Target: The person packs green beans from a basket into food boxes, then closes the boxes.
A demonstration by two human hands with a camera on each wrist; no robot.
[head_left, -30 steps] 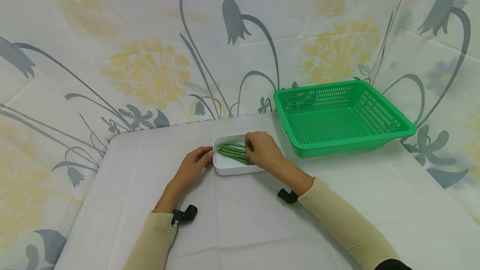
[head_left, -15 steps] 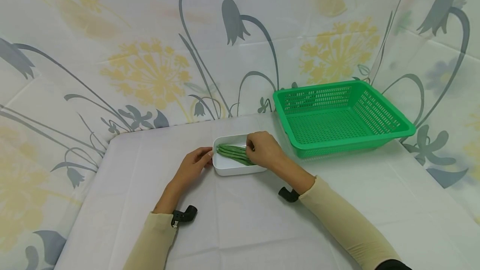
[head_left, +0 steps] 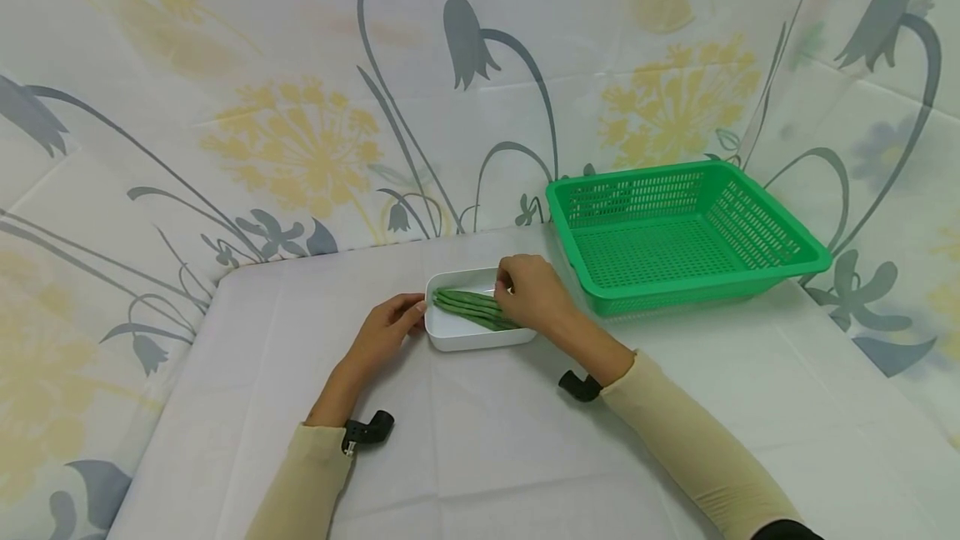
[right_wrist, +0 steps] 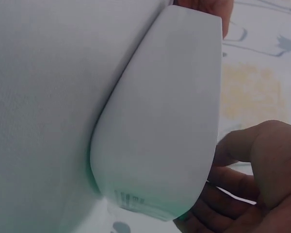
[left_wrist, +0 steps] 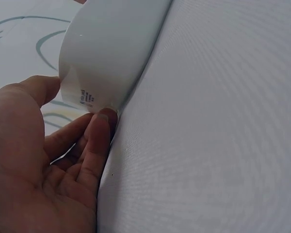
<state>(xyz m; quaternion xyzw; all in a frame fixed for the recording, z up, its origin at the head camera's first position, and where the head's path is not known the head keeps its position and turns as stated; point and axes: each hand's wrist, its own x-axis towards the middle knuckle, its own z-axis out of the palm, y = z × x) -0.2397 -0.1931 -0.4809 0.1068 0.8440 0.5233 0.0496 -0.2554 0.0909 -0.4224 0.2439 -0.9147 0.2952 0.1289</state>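
In the head view a white rectangular dish (head_left: pixel 480 341) sits on the table with a bundle of green beans (head_left: pixel 472 307) lying lengthwise in it. My left hand (head_left: pixel 384 330) holds the dish's left end. The left wrist view shows its thumb (left_wrist: pixel 46 90) at the rim and fingertips against the lower side, near a small printed mark. My right hand (head_left: pixel 536 294) reaches over the dish's right end, fingers bent down at the beans. In the right wrist view the dish wall (right_wrist: pixel 155 111) hides those fingertips (right_wrist: pixel 220 174), so I cannot tell whether they pinch a bean.
A green perforated basket (head_left: pixel 690 227) stands behind and to the right of the dish, close to my right hand. White cloth (head_left: pixel 480 440) covers the table. A flower-printed curtain (head_left: pixel 300 65) rises along the back and sides.
My right hand has shifted slightly right and up along the beans, showing more of their right ends. My left hand and the dish stay where they were.
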